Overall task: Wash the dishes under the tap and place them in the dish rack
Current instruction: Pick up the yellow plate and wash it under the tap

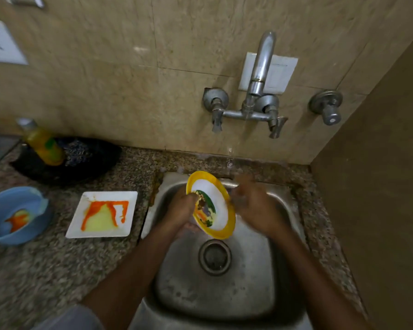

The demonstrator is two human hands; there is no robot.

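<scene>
The left hand [181, 208] grips the yellow-rimmed plate [211, 204], tilted over the sink [260, 294] at frame centre; the right hand [253, 206] is blurred (grip unclear) at its right edge. Better to angle the smeared face into the stream. The sink walls stand close; open room lies toward the drain [215, 257].

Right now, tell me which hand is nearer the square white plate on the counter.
Left. The left hand grips the yellow-rimmed plate over the sink, beside the square white plate; the right hand is beyond it.
</scene>
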